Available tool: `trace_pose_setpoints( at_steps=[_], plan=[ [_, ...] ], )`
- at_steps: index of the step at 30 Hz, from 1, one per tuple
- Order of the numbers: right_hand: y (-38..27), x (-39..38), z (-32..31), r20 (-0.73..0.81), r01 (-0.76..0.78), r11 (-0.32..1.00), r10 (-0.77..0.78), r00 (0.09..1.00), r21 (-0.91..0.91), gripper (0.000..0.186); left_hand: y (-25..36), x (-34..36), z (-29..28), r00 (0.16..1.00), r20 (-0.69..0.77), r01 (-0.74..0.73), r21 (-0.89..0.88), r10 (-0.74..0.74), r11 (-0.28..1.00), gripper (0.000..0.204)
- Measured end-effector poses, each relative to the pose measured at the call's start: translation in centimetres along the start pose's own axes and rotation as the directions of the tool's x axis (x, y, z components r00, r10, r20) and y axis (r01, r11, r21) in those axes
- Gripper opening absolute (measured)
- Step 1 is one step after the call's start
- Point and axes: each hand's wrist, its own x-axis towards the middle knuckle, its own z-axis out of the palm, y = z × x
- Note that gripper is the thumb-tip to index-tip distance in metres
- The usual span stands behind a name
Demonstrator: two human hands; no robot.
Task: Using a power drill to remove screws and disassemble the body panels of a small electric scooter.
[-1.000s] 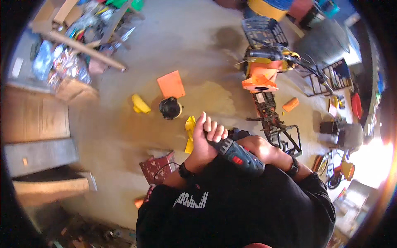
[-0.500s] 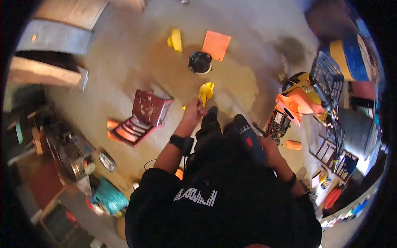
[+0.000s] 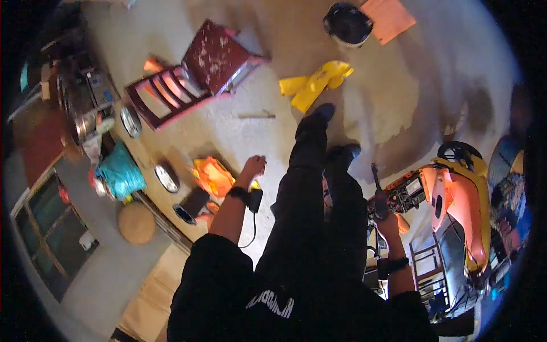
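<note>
My left hand [image 3: 255, 165] hangs beside my leg with its fingers loosely curled and nothing visible in them, to the right of some orange plastic pieces [image 3: 216, 178]. My right hand [image 3: 386, 223] grips a dark power drill [image 3: 380, 203] with a red detail, low at my right side. The drill overlaps a dark frame with orange parts [image 3: 405, 189], beside an orange and yellow scooter body [image 3: 460, 211]. Yellow plastic panels [image 3: 313, 85] lie on the floor by my shoes.
A maroon wooden chair [image 3: 219, 57] lies at upper left. A black bucket [image 3: 347, 23] stands by an orange sheet [image 3: 387, 18] at the top. A teal bag [image 3: 122, 171], a round stool [image 3: 137, 222] and clutter line the left. A dark rack [image 3: 427, 268] is at lower right.
I have turned leftward, swinging the scooter down to the lower right. My left hand has let go of the drill and moved to my left; my right hand has lowered with it.
</note>
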Motion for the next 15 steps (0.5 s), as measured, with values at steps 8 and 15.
trace_pose_setpoints(
  at_steps=[8,15],
  plan=[
    [13.1,5.7,7.5,0.006,-0.401,0.842,0.428,0.904,0.359,0.046,-3.8,15.4,6.4,0.937,-0.019,0.287,-0.531,-0.349,0.798,0.027],
    [16.0,1.8,13.3,-0.01,-0.431,0.868,0.447,0.895,0.247,0.051,-17.2,30.9,5.5,0.851,-0.218,0.257,-0.621,-0.478,0.74,0.023]
  ],
)
